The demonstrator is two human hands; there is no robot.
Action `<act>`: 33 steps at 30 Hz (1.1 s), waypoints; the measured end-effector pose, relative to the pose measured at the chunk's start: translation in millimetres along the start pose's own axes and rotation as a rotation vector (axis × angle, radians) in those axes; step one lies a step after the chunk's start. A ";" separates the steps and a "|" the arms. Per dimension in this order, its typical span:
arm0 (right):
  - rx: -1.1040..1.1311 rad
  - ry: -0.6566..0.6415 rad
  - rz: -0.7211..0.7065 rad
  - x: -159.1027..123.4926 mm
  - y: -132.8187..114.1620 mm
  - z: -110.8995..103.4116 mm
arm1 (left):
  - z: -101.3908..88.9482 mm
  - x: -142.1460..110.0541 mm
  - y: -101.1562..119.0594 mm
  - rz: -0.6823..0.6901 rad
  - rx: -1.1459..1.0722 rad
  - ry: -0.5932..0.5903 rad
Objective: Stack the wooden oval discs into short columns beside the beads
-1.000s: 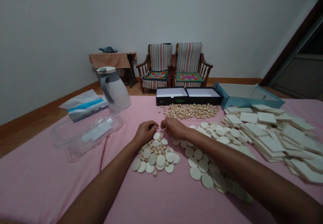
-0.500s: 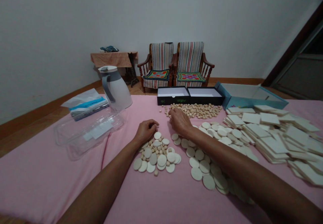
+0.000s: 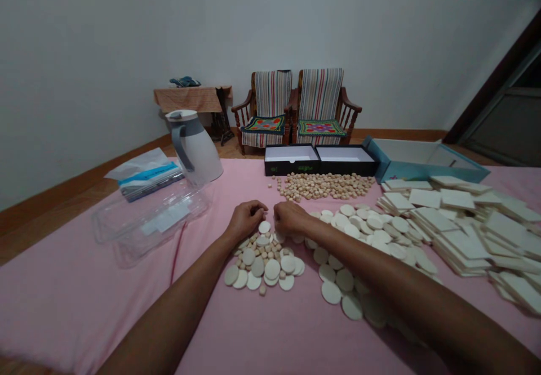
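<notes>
My left hand [image 3: 247,219] rests on its side at the far end of a mixed pile, fingers curled towards the thumb; whatever they hold is too small to make out. That pile has pale round wooden discs [image 3: 272,269] and small wooden beads [image 3: 262,290]. Just to the right, my right hand [image 3: 289,219] is closed with its knuckles up, over the pile's far right side, and its fingertips are hidden. A larger spread of discs [image 3: 345,280] lies under and around my right forearm. Beyond the hands is a heap of small wooden beads [image 3: 327,185].
Square wooden tiles [image 3: 459,245] are heaped at the right. Black boxes [image 3: 291,166] and a blue box [image 3: 422,164] stand behind. On the left are a white jug [image 3: 200,152], a tissue pack [image 3: 147,178] and a clear plastic tray [image 3: 127,223] on the pink cloth [image 3: 236,330].
My right hand has come back from the bead heap towards me and slightly left, to the mixed pile. My left hand has stayed in place.
</notes>
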State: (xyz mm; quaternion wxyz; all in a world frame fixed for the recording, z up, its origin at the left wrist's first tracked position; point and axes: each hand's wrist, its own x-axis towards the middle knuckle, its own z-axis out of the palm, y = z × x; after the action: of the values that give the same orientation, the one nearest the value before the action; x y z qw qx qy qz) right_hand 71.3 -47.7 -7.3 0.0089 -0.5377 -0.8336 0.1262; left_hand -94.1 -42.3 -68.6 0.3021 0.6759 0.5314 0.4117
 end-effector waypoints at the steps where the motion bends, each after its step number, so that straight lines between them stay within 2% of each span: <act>1: -0.013 0.023 0.025 1.5 3.2 -3.7 | 0.3 0.2 -0.7 -0.002 -0.010 0.002; 4: -0.049 0.186 0.077 2.0 10.2 -12.9 | 0.5 0.4 -0.9 -0.015 -0.046 0.010; 6: -0.040 0.244 0.023 -1.2 9.7 -14.2 | 0.0 0.5 0.3 -0.025 -0.073 0.020; 11: 0.030 0.028 -0.273 -15.9 -8.1 -3.1 | -2.6 1.0 3.6 -0.049 -0.147 0.053; 14: 0.007 0.039 -0.321 -22.8 -17.7 1.6 | -3.6 0.9 5.1 -0.068 -0.196 0.075; 18: -0.045 0.066 -0.345 -25.6 -20.0 3.6 | -7.2 1.1 6.9 -0.105 -0.251 0.142; 22: -0.077 0.040 -0.361 -23.5 -15.6 10.0 | -18.9 3.5 6.1 -0.126 -0.247 0.274; 26: -0.029 0.035 -0.294 -15.4 -5.8 10.3 | -27.2 5.8 1.6 -0.150 -0.239 0.335; 31: -0.042 0.309 -0.123 -3.8 8.7 -5.7 | -21.0 6.5 -4.5 -0.173 -0.258 0.313; 33: -0.013 0.270 -0.203 -1.3 10.0 -8.0 | -18.6 6.9 -6.1 -0.171 -0.265 0.306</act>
State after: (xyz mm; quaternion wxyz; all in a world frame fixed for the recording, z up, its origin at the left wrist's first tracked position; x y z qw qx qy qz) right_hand 81.9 -43.3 -1.6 0.1301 -0.4629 -0.8756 0.0458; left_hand -112.7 -34.6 -63.3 0.3378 0.5126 0.5676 0.5487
